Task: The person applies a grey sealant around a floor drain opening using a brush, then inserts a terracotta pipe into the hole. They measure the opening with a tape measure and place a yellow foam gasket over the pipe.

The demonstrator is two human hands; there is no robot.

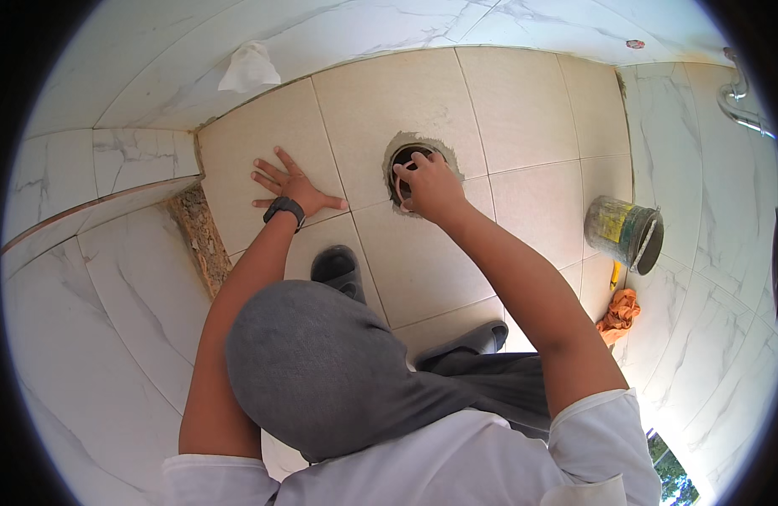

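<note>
My left hand (295, 187) lies flat on the beige floor tiles (406, 101), its fingers spread and nothing in it. A dark watch sits on that wrist. My right hand (431, 187) is over a round drain hole (403, 160) cut into the tiles. Its fingers are bent and reach into the opening. A thin curved edge, like a ring, shows beside the fingertips; I cannot make out exactly what they grip. Rough grey cement (450, 156) surrounds the hole.
A dirty bucket (612, 221) lies tipped on its side at the right, near an orange cloth (619, 315) and a yellow-handled tool (615, 275). White marbled tiles cover the walls. White paper (250, 67) stands out against the far wall. My sandalled feet (337, 268) are on the floor.
</note>
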